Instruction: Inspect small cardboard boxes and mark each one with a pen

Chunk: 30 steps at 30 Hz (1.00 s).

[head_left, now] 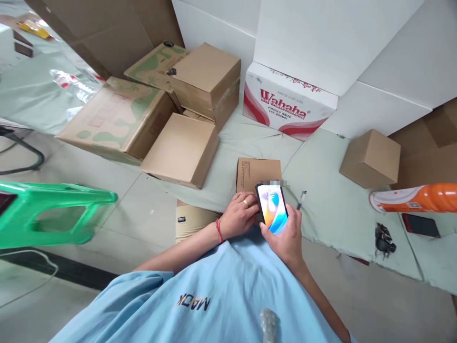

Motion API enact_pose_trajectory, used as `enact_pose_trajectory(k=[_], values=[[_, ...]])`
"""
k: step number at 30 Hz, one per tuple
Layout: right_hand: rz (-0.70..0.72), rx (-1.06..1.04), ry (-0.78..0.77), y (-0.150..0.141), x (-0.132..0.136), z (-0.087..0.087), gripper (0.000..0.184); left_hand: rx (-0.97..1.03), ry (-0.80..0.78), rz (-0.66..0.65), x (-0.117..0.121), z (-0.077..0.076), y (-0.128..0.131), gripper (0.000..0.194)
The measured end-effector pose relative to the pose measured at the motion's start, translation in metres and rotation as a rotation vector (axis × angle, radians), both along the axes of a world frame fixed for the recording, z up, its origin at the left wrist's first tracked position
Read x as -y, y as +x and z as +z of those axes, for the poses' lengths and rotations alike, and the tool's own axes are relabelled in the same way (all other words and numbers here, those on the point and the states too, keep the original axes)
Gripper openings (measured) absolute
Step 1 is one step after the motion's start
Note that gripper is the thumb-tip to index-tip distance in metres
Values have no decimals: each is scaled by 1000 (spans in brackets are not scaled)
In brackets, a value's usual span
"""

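My right hand [288, 234] is closed around a smartphone [273, 207] whose lit screen shows a colourful wallpaper. The phone is tilted toward me, above the front edge of the cloth-covered table. My left hand [240, 215], with a ring and a red cord bracelet, rests palm down just left of the phone. Its fingers are loosely bent, and their tips are partly hidden near the phone's edge. Behind both hands lies a small brown cardboard box [260, 170] with printed text, partly covered by the phone. A pen [302, 199] lies to the right of the phone.
Several cardboard boxes [182, 147] stand at the left. A white-and-red Wahaba water carton [287, 105] is at the back. On the right are a brown box [372, 159], an orange bottle [421, 197], keys [384, 239] and a dark flat device [421, 225]. A green stool [89, 196] stands left.
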State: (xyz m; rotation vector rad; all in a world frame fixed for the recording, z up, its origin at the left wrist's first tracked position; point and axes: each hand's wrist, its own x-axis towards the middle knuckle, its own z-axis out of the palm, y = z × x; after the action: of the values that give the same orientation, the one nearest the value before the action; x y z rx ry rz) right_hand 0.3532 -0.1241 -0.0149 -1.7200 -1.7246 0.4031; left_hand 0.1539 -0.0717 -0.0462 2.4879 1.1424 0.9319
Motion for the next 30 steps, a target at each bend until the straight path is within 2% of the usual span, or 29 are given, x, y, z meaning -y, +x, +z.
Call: enact_pose_trajectory(k=[6, 9, 15, 19, 22, 24, 27, 30], values=[[-8, 6, -2, 1, -1, 1, 77, 10, -15, -11, 0, 0, 0, 24], [-63, 15, -2, 16, -4, 1, 74, -3, -73, -60, 0, 3, -6, 30], [-358, 119, -48, 90, -15, -13, 81, 62, -90, -124, 1, 5, -27, 38], [-492, 164, -208, 130, -15, -25, 89, 76, -54, -120, 4, 4, -33, 34], [-567, 197, -379, 139, -14, -35, 96, 56, -22, -69, 8, 3, -34, 29], [-571, 236, -424, 140, -13, -42, 96, 55, -7, -16, 11, 2, -34, 27], [-512, 320, -391, 138, -13, -50, 93, 88, -2, 83, 16, 0, -36, 29], [-447, 337, -231, 132, -17, -47, 91, 155, -32, 241, 19, -3, -40, 33]])
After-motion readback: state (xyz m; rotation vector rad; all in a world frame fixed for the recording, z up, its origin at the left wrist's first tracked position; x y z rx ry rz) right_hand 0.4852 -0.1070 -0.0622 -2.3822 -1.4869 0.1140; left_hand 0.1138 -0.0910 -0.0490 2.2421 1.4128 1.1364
